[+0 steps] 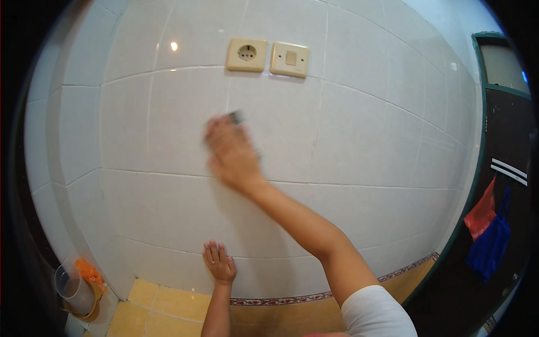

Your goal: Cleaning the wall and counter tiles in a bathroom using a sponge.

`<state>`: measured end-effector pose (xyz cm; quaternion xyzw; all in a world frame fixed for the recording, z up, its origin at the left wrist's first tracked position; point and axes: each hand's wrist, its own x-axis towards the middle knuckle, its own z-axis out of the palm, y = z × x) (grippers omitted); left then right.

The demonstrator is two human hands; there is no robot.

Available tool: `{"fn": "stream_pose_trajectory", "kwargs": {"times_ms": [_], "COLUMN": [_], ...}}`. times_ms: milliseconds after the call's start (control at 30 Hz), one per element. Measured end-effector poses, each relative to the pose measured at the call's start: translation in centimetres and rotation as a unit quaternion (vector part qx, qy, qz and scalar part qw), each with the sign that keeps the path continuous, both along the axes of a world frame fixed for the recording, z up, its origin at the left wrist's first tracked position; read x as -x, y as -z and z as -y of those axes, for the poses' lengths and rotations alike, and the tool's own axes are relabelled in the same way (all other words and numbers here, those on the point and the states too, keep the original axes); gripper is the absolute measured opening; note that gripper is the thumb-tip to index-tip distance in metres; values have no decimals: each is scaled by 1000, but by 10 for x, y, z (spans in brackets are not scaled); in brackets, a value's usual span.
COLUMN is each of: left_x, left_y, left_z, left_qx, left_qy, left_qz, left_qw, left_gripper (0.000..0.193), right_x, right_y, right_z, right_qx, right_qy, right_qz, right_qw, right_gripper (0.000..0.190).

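My right hand (233,153), blurred, presses a dark, flat object (236,117) against the white tiled wall (358,139). Only its edges show around the fingers, so its kind cannot be told. The hand is below a cream wall socket (246,54) and a cream light switch (289,60). Lower down, my left hand (220,263) rests flat on the wall tiles with nothing in it, a ring on one finger.
At the lower left stand a clear plastic container (76,290) and an orange cloth (89,271). A patterned border (282,299) crosses the wall above yellow tiles (177,299). Red (482,215) and blue (490,244) items hang on a dark door (507,126) at right.
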<state>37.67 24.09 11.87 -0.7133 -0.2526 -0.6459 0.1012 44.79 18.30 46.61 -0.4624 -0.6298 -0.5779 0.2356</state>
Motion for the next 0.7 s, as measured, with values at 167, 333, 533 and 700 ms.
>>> {"fn": "stream_pose_trajectory", "kwargs": {"times_ms": [167, 333, 533, 700], "left_x": [6, -9, 14, 77], "left_y": [3, -4, -14, 7], "left_z": [-4, 5, -2, 19], "left_qx": [7, -9, 26, 116], "left_qy": [-2, 11, 53, 181], "left_qz": [-8, 4, 15, 104], "left_qw": [1000, 1000, 998, 971], "left_gripper": [57, 57, 53, 47], "right_x": [-36, -80, -8, -18], "right_y": [28, -41, 101, 219], "right_z": [25, 90, 11, 16], "right_qx": [125, -132, 65, 213], "right_qy": [-53, 111, 31, -28], "right_qz": [91, -72, -60, 256], "right_qw": [987, 982, 996, 943], "right_gripper": [70, 64, 60, 50]}}
